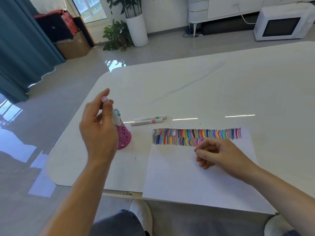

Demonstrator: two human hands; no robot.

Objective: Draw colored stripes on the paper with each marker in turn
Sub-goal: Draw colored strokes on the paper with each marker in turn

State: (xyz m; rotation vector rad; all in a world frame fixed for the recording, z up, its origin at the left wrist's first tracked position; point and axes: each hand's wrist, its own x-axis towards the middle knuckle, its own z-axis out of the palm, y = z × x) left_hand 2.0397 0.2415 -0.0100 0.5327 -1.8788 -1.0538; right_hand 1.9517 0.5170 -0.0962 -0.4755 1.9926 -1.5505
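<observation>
A white sheet of paper (179,176) lies on the table in front of me, with two rows of short colored stripes (196,134) along its far edge. My left hand (98,132) hovers above a pink perforated pen holder (124,137) and pinches a white marker with a pale pink cap (106,100), its cap end pointing up. Several other markers (117,114) stand in the holder. My right hand (216,153) rests on the paper just below the second stripe row, fingers curled with nothing visible in them.
Two white markers (148,120) lie on the table beyond the paper, beside the holder. The white table (221,91) stretches far and right. Past it are potted plants (136,23), a cardboard box (73,46) and a white microwave (281,23) on the floor.
</observation>
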